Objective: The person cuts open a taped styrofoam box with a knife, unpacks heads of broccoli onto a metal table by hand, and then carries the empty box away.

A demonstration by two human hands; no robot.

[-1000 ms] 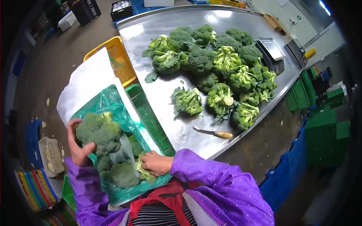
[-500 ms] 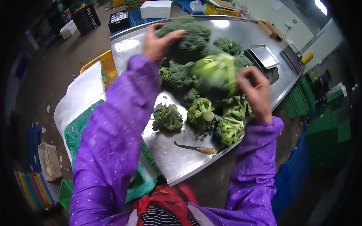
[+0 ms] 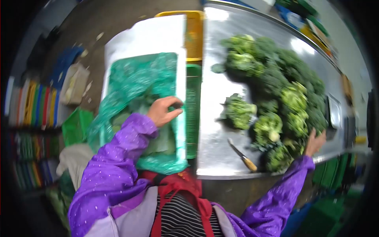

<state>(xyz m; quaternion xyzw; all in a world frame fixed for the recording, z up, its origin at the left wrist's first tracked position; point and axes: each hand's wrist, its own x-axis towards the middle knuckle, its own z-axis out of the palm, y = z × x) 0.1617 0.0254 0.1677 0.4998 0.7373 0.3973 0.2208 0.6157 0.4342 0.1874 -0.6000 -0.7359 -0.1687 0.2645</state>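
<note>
Left hand (image 3: 162, 111) is over the white box (image 3: 181, 75) with the green plastic liner (image 3: 140, 71), thumb and fingers apart and nothing between them as far as I can see. There's some greenery (image 3: 138, 106) inside under that hand, but it's pretty blurry. Right hand (image 3: 314, 143) is way over on the other side, fingers up against the near right edge of the broccoli pile (image 3: 294, 96). Honestly can't tell if it's gripping a head or just touching. The pile sits on the shiny metal tabletop (image 3: 221, 154), with one loose broccoli head (image 3: 240, 112) off to its left and a wooden-handled knife (image 3: 241, 157) lying near the front edge. Yellow crate (image 3: 194, 39) and green crate (image 3: 193, 118) fill the gap between box and tabletop.
</note>
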